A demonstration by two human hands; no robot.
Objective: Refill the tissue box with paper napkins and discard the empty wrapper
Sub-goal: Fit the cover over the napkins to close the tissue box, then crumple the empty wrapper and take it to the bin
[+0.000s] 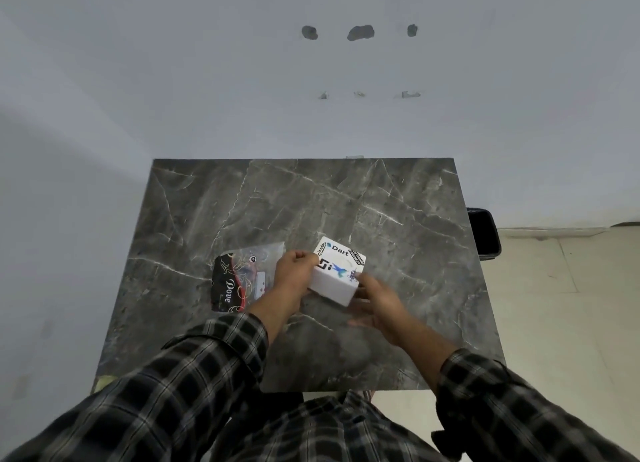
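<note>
- The wrapper (247, 276) lies flat on the dark marble worktop (398, 216), left of the middle. It is partly clear and partly black with red, and it carries the word "Dove". Its right edge is hidden under the left wrist.
- The left hand (294, 271) is curled, with fingers pressed on the left upper edge of the tissue box (337, 271).
- The tissue box is white, with stickers on its top, one reading "Dart". It sits tilted between both hands, just right of the wrapper. I cannot tell if it touches the worktop.
- The right hand (377, 300) holds the box at its right near corner, fingers half spread under and beside it.
- Both sleeves are dark checked cloth.
- A black bin (485, 233) stands on the floor beside the right edge of the worktop.
</note>
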